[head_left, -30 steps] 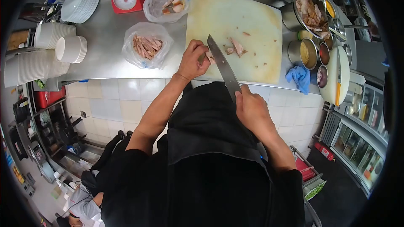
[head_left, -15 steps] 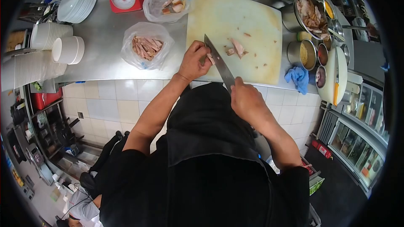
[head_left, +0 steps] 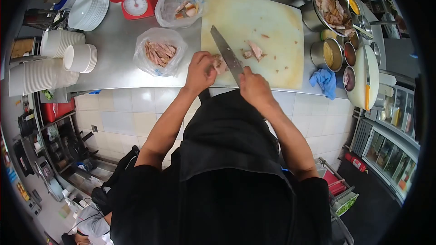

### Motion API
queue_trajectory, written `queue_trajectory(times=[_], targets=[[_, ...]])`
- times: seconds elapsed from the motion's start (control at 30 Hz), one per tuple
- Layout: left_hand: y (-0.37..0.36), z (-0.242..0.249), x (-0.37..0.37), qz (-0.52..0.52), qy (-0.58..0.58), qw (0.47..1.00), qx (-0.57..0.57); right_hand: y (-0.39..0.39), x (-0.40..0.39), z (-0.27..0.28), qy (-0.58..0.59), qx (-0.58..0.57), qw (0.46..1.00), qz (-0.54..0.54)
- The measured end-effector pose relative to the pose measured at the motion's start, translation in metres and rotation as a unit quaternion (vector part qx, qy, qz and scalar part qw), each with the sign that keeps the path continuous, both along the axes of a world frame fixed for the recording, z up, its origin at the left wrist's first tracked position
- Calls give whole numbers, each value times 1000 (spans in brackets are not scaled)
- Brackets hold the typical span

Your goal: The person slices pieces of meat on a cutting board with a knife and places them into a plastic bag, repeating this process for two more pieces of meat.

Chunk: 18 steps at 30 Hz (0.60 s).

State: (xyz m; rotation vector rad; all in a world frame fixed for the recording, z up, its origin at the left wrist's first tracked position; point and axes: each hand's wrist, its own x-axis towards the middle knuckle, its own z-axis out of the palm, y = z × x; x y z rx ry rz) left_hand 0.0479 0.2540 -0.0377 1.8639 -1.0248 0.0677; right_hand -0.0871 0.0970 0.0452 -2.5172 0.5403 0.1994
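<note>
While left hand (head_left: 200, 69) pins meat (head_left: 220, 64) | right hand (head_left: 254, 86) grips knife (head_left: 225, 53) beside it.

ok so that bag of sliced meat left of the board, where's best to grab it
Probably the bag of sliced meat by its crumpled open rim, from above: the thin clear plastic slumps around the strips, so bunching the top keeps them in. The left hand is nearest, beside it.

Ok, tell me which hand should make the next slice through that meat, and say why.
Right. The right hand already grips the knife, whose blade lies on the cutting board right beside the meat. The left hand is pinning that meat down, so it probably should hold on.
</note>
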Motion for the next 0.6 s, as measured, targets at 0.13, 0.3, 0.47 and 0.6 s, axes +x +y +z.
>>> queue_trajectory(times=[0.13,0.3,0.47,0.6], targets=[[23,4,-9,20,-7,999,36,-3,-16,8,-42,31,999,-7],[13,10,-9,21,-23,999,34,17,-28,25,-25,0,1000,-7],[7,10,-7,20,-10,993,116,23,-28,44,17,-15,1000,14],[-1,12,3,33,-44,996,66,30,-22,57,42,-8,999,29]])
